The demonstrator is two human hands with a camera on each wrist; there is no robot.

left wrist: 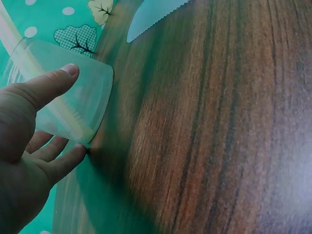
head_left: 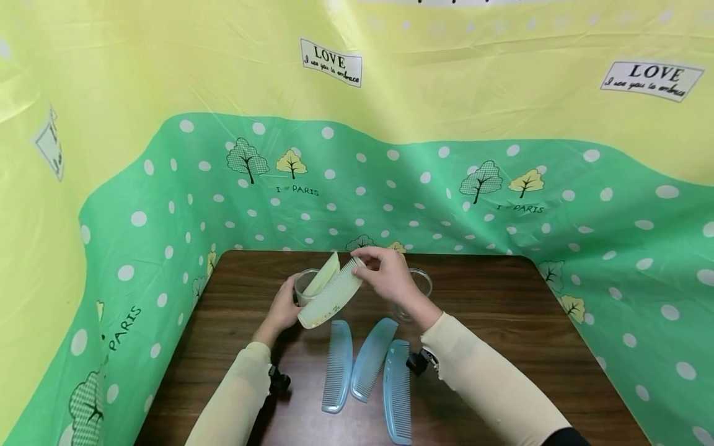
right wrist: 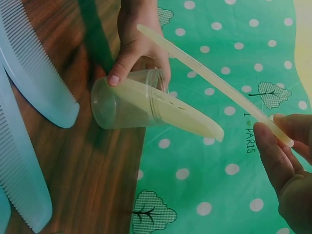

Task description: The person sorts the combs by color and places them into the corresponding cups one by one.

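Note:
My left hand grips a clear plastic jar around its side, thumb on one side and fingers on the other. Inside that jar stands a pale yellow comb, leaning, its upper end sticking out past the rim. Between thumb and fingertips, my right hand pinches one end of a second pale yellow comb. This comb is held tilted in the air, its free end beside the jar, outside the opening. In the right wrist view it shows edge-on, above the jar, with the right hand at its end.
Three blue combs lie on the dark wooden table in front of the hands. A second clear jar stands behind the right forearm, partly hidden. A green and yellow patterned cloth hangs around the table's back and sides.

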